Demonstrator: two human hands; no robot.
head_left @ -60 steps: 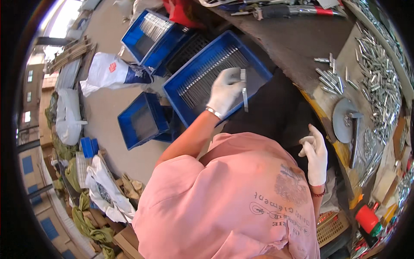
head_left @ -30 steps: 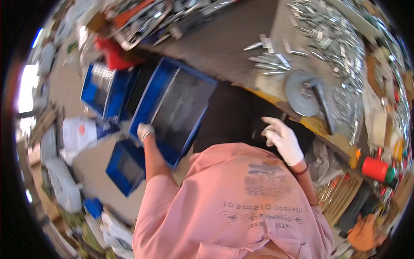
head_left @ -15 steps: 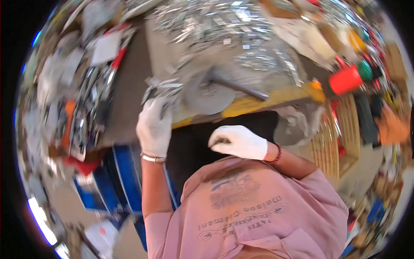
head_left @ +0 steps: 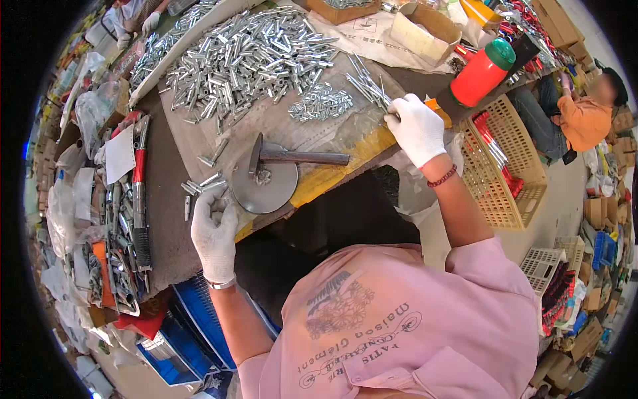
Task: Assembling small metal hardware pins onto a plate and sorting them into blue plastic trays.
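Note:
My left hand [head_left: 214, 233], in a white glove, is at the bench's near edge beside a few short silver metal tubes [head_left: 203, 185]. Its fingers are curled, and what they hold, if anything, is hidden. Over at the right, my gloved right hand [head_left: 417, 130] has its fingers closed at the near ends of several thin metal rods [head_left: 367, 83]. Between the hands a hammer [head_left: 302, 157] lies with its head on a round grey metal plate [head_left: 276, 193]. Small silver pins [head_left: 321, 102] form a little pile beyond the hammer.
A large heap of silver tubes [head_left: 249, 56] covers the far bench. Hand tools [head_left: 123, 219] crowd the left side. At the right are a red flask [head_left: 475, 80], an open carton [head_left: 425, 33] and a yellow crate [head_left: 525, 193]. A co-worker in orange [head_left: 588, 123] sits farther right.
My right hand has moved from in front of my chest out to the metal rods at the right. The left hand stays by the short tubes. The view has turned, and blur is gone.

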